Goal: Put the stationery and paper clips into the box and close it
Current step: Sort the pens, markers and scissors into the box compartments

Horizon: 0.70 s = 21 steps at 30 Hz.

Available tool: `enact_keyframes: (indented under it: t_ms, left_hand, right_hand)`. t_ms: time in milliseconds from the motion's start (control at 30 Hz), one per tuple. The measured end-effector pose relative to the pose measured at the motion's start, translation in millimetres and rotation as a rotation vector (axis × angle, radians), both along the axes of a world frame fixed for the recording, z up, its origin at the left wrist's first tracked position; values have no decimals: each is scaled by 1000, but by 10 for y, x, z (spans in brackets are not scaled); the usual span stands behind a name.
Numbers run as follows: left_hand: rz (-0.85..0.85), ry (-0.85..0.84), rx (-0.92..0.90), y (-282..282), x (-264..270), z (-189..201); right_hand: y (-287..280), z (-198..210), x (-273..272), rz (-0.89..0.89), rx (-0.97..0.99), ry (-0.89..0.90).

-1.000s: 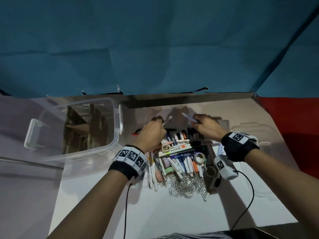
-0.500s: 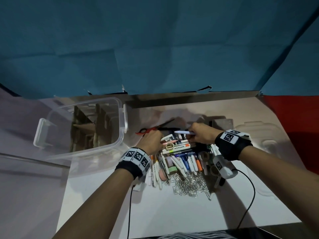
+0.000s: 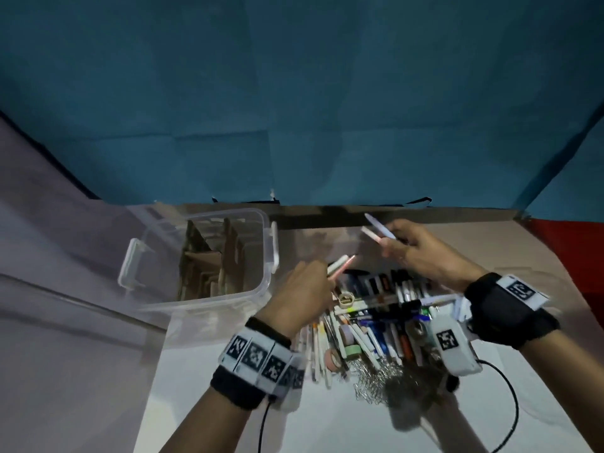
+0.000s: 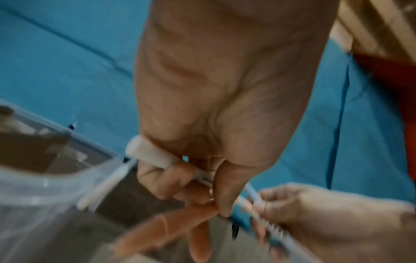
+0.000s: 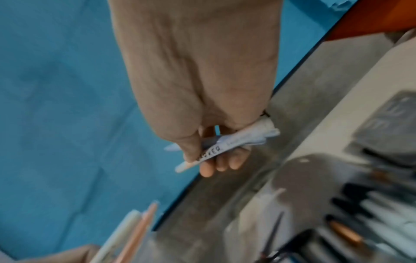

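My left hand grips two markers, one white and one pink, just right of the clear plastic box; the same markers show in the left wrist view. My right hand is raised above the far end of the pile and holds two pale markers, which the right wrist view shows as white barrels under my thumb. A pile of pens and tape rolls lies between my wrists. Paper clips are heaped at its near edge.
The box stands open at the left, with brown cardboard dividers inside. Its clear lid lies at the near left. A teal backdrop rises behind the table, and a red surface borders the right side.
Both hands rose off the pile with markers in them. The right hand lifted up and back with its pale markers. The left hand drew two markers out and moved a little toward the box.
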<state>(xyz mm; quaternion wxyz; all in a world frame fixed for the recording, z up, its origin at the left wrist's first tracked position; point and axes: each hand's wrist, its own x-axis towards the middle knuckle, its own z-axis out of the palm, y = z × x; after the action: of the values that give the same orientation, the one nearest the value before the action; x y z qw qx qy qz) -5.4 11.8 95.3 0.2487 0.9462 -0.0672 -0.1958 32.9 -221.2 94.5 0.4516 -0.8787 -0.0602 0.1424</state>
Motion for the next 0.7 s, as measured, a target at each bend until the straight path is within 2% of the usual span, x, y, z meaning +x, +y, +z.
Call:
enact_keyframes:
  t_ms: [100,200,300,367,500,600,700]
  left_hand:
    - [77,-34,-221,489,-194,534]
    - [331,-115,-409,1178,-306,882]
    - [678,-128,-668,1946,-335,974]
    - [787,-150,-710,2358,-316,935]
    - [824,-149,-660,2635,-157,723]
    - [846,-102,-577,2576,23,485]
    - [785,-117,-266,2502,85,378]
  right_hand:
    - [334,223,34,39,119,49]
    - [804,381,88,124,220,147]
    - [1407,512,97,161,335,246]
    - [1880,581,62,211,369,305]
    - [2753,583,80,279,143,179]
    - [3249,548,137,199,187,196]
    - [3511,448,196,137,222,226]
